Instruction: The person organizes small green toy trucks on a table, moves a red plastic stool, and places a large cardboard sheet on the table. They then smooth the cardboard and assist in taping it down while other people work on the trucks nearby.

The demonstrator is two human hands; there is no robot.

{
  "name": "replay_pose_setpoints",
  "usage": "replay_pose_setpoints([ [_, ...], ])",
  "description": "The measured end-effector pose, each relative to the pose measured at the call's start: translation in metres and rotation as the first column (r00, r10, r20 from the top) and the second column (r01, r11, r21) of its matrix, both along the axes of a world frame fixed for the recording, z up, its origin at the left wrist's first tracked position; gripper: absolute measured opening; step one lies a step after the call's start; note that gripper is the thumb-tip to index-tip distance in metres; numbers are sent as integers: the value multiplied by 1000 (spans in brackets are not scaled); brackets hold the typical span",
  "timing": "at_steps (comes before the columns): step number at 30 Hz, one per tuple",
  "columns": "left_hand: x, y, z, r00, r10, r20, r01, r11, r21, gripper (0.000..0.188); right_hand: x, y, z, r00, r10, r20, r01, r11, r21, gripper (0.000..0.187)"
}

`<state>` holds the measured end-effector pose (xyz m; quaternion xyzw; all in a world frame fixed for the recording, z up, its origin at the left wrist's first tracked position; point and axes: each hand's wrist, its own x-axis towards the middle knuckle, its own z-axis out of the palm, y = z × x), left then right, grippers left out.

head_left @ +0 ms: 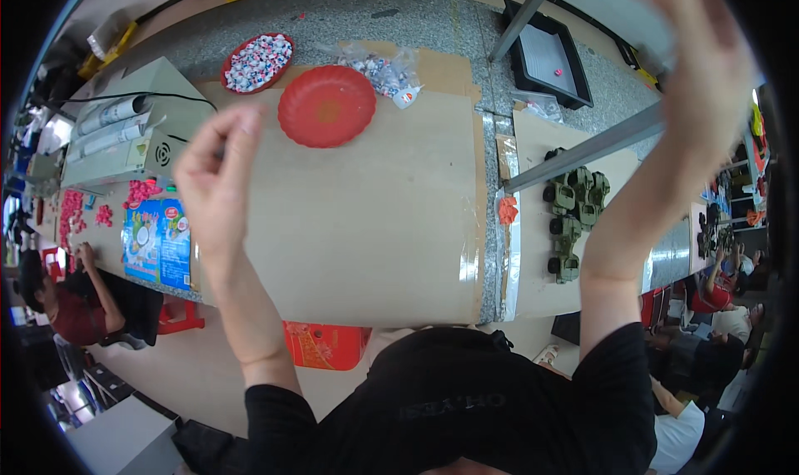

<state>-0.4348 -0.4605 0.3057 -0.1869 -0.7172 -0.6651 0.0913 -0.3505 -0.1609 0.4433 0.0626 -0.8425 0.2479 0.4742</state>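
Note:
My left hand (218,175) is raised over the left part of the cardboard-covered table (366,217). Its fingers curl in toward the thumb; anything between them is hidden. Ahead and to its right lies a red plate (327,106) with a scalloped rim. Behind the plate, a red bowl (290,42) is heaped with small white, blue and red pieces (257,62). Similar pieces show inside a clear plastic bag (379,69) next to the plate. My right hand (699,67) is lifted high at the far right, smeared by motion, so its fingers are unclear.
A slanted metal post (583,152) crosses the right side, above green toy vehicles (574,200). Farther back sits a black tray (545,59). At left are a boxy machine (125,142), pink pieces (141,192) and a blue printed bag (156,238). Other people sit at both sides.

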Motion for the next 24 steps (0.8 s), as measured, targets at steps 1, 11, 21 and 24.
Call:
replay_pose_setpoints([
  [1, 10, -9, -22, 990, 42, 131, -38, 999, -38, 15, -15, 4, -50, 997, 57, 53, -52, 995, -84, 35],
  [11, 112, -19, -205, 734, 126, 667, -54, 990, -127, 16, -229, 52, -465, 533, 322, 783, 640, 451, -621, 55],
  [21, 117, -29, -231, 709, 145, 690, -58, 987, -148, 17, -197, 59, -531, 719, 139, 681, 501, 576, -646, 38],
  [24, 103, -4, -208, 764, 39, 644, 28, 995, -94, 18, -121, 40, -412, 684, 318, 657, 364, 631, -685, 44],
])
